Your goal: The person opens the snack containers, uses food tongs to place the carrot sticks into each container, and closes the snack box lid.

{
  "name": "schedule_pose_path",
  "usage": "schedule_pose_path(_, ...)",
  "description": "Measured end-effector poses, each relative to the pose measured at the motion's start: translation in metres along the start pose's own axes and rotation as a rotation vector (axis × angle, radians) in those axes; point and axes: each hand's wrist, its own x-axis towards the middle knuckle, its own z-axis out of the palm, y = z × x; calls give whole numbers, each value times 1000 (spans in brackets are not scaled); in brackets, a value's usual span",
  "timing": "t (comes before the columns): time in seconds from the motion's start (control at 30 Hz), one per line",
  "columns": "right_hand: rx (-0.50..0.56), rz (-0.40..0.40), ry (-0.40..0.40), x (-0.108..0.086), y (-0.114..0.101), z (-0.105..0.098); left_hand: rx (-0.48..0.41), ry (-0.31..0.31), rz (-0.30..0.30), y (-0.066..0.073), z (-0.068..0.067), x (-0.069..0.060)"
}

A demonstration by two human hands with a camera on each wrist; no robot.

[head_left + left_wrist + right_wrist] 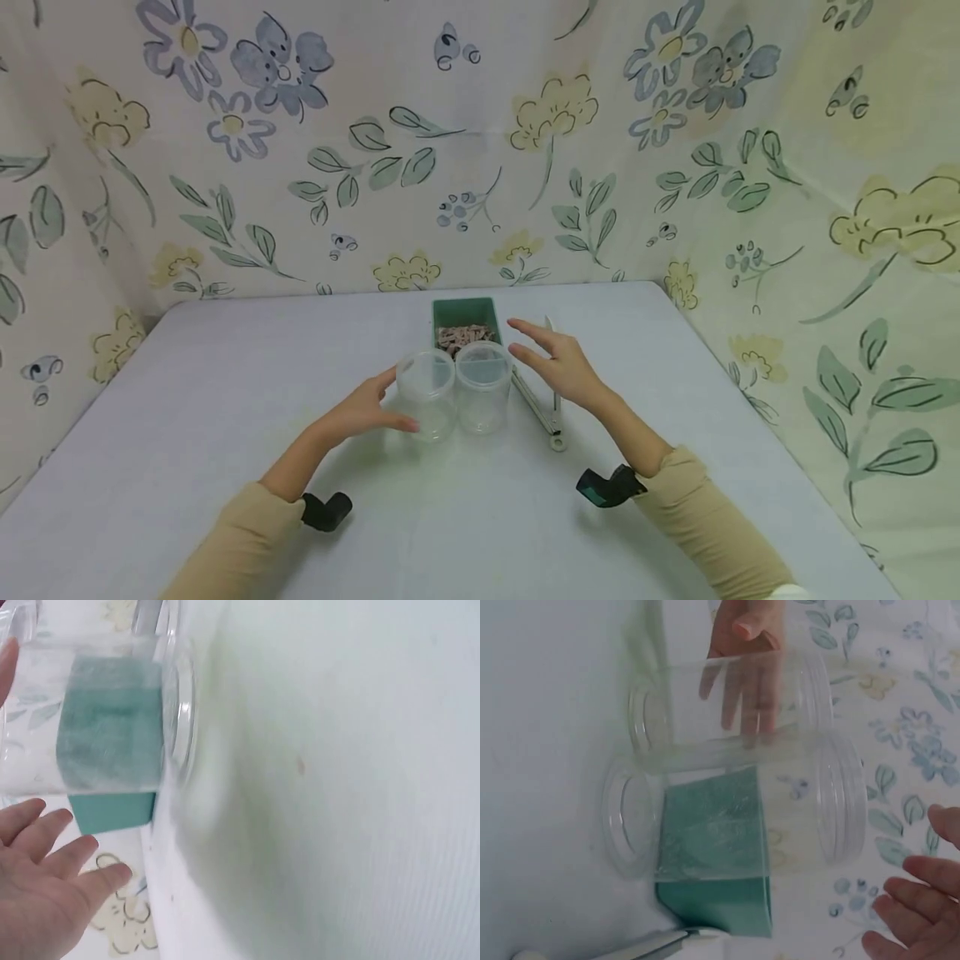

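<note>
Clear cylindrical plastic jars (426, 404) stand upright, side by side, on the white bench (465, 533). At left, the left hand (356, 414) has straight, spread fingers about the left jar (429, 408), contact unclear; light, even pressure should avoid tipping it. Behind the right jar (483, 407), a green rectangular tub (467, 312) holds brownish chunks (463, 336). Rightward, splayed metal tongs (534, 404) may hinder the right hand (562, 367), whose spread fingers hold nothing.

The left hand (45, 896) hung with fingers extended and spread just beside a transparent jar (105, 724) that stood on the white table (360, 780). A green box (116, 814) showed through and past the jar, with floral fabric (124, 926) behind.
</note>
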Motion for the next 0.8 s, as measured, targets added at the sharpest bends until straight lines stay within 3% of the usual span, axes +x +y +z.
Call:
schedule_pose_path(0.1,-31,-41,-10,4,-5,6,-116,11,16,0,9,3)
schedule_pose_path(0.23,-59,-106,-11,9,-11,13,-193,63,7,3,17,3)
schedule_pose_path(0.43,-62,-191,-6,14,-22,19,-204,125,-18,11,16,-6)
schedule_pose_path(0.63,-12,-222,-63,23,-38,27,-187,166,29,15,15,-11)
schedule_pose_path(0.8,-30,-185,-131,30,-49,36,-182,184,91,21,16,-14)
